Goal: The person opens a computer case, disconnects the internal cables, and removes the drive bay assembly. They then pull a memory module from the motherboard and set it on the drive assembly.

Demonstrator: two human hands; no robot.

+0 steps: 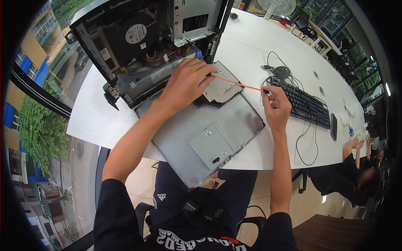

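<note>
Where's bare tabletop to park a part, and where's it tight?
Most room: white table between open PC case and mouse. Smaller patch: left of the case, to the table's edge. Tight: between the hands, where an orange cable spans above the side panel; also around the cable-ringed keyboard.

Black keyboard (303, 102), lying on the white counter (243, 42), with a cable (296, 150) looped beside it; phone (333, 126), just beside one end. White fan (275, 6), background. Person (335, 182), dark-clothed, at right. Tree (37, 129), outside, at left.
</note>
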